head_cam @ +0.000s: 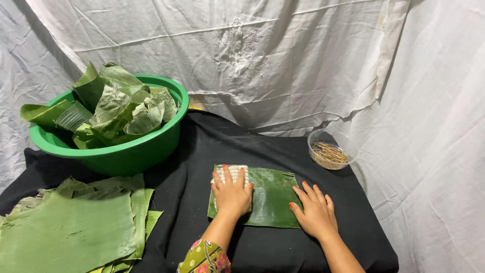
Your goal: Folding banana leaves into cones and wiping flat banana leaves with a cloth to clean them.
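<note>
Low in the frame's centre, our left hand (pixel 231 192) lies flat, fingers spread; our right hand (pixel 316 212) rests palm-down just right of it.

Improvised home food-prep corner — white sheets (pixel 283 55) hung as backdrop, black-draped table (pixel 212 146), green basin (pixel 126 151) of banana leaves (pixel 116 108), bowl of wooden picks (pixel 329 154).
</note>
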